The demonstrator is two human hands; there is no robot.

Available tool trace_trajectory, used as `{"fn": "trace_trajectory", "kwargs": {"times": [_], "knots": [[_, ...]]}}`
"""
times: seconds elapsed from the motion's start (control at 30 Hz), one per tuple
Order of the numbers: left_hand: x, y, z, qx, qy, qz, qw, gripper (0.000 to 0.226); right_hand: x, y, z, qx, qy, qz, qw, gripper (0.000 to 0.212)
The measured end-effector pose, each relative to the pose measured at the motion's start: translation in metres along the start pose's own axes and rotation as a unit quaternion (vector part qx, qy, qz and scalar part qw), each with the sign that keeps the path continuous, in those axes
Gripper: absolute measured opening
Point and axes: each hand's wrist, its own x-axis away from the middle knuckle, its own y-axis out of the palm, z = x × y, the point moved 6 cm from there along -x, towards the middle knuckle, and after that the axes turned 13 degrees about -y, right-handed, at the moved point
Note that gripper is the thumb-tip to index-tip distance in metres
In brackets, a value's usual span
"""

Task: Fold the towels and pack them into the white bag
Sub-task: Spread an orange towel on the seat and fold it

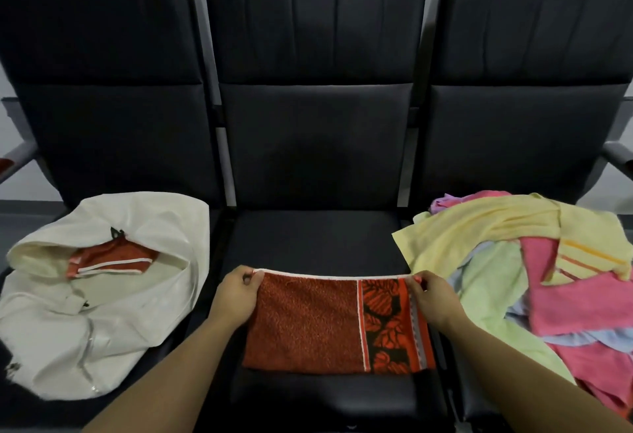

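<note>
An orange-red patterned towel (pixel 308 326) lies stretched across the middle seat, its white-edged far hem lifted a little. My left hand (pixel 236 295) pinches the far left corner and my right hand (pixel 433 299) pinches the far right corner. On the left seat the white bag (pixel 113 316) lies open, and a folded orange towel (pixel 109 259) shows inside its mouth. A loose heap of yellow, green, pink and blue towels (pixel 520 268) covers the right seat.
A row of three black padded seats (pixel 315 234) with tall backs stands against a pale wall. Metal armrests stick out at the far left and far right. The middle seat's front edge lies just below the towel.
</note>
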Motion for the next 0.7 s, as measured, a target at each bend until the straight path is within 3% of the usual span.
{"fn": "trace_trajectory", "kwargs": {"times": [0.17,0.23,0.37,0.43,0.5,0.63,0.7], "knots": [[-0.029,0.019,0.002,-0.02,-0.026,-0.001,0.999,0.014,-0.028,0.012,0.015,0.054,0.023,-0.003,0.998,0.02],[-0.037,0.024,-0.002,-0.02,-0.045,0.003,0.999,0.022,-0.033,0.013,0.016,0.074,0.017,0.017,0.997,0.02],[-0.045,0.033,-0.003,-0.08,-0.037,0.017,0.996,0.029,-0.047,0.021,-0.003,0.157,-0.109,0.047,0.98,0.025],[-0.038,0.045,-0.001,-0.147,-0.03,-0.019,0.989,0.018,-0.052,0.043,-0.02,0.156,-0.169,-0.034,0.973,0.031],[-0.026,0.061,0.0,-0.243,-0.043,-0.082,0.966,0.024,-0.05,0.073,-0.036,0.141,-0.211,-0.154,0.955,0.04],[0.011,0.099,-0.007,-0.314,-0.124,-0.297,0.893,0.035,-0.033,0.115,-0.059,0.214,-0.317,-0.299,0.874,0.054],[0.033,0.109,-0.014,-0.32,-0.182,-0.353,0.86,0.038,-0.023,0.126,-0.062,0.253,-0.331,-0.341,0.842,0.072]]}}
